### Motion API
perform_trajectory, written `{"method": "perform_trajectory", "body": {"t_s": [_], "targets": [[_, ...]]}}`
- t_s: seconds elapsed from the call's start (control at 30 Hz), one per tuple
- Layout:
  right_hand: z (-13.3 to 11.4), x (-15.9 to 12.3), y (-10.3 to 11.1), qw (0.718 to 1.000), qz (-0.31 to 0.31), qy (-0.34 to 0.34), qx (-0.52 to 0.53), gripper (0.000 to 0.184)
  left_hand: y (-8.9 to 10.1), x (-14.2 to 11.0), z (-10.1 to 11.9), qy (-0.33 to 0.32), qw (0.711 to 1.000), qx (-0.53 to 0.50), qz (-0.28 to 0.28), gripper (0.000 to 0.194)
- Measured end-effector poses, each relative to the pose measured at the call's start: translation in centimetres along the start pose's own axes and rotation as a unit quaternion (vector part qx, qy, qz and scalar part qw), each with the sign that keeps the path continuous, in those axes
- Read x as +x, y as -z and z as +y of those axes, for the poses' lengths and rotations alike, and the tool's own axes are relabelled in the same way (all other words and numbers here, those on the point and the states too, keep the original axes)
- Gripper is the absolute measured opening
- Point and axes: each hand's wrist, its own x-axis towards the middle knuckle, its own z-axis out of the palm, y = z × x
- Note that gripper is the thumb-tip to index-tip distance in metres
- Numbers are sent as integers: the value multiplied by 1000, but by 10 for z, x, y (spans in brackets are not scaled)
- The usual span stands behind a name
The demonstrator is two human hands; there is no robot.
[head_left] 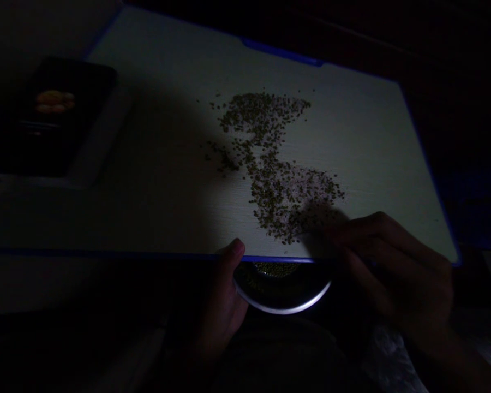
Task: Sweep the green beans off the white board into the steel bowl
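The scene is very dark. A spread of small greenish grains (276,164) lies on a pale board with a blue rim (147,180). Under the board's near edge sits a round metal bowl (286,305) with some grains in it. My left hand (225,295) grips the bowl's left side, thumb up against the board's edge. My right hand (388,262) rests at the near edge beside the grains, with its fingers curled and pointing left toward them. Whether it holds anything is too dark to see.
A dark rectangular object with an orange mark (51,117) lies on a light base at the left of the board. Everything beyond the board is in darkness.
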Motion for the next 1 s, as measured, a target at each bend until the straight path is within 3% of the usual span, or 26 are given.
{"method": "perform_trajectory", "body": {"t_s": [0.13,0.4,0.73,1.0], "targets": [[-2,-3,1,1000,-3,-5,19,24,2,-1,-1,0,1000,-3,15,61],[-3,-5,6,999,17,-14,26,30,3,0,-2,-13,999,-14,-26,48],[-5,-7,4,999,-8,-3,41,28,0,0,0,-3,1000,2,-28,70],[-6,-6,7,998,-25,30,44,32,-2,0,0,-3,1000,18,23,77]]}}
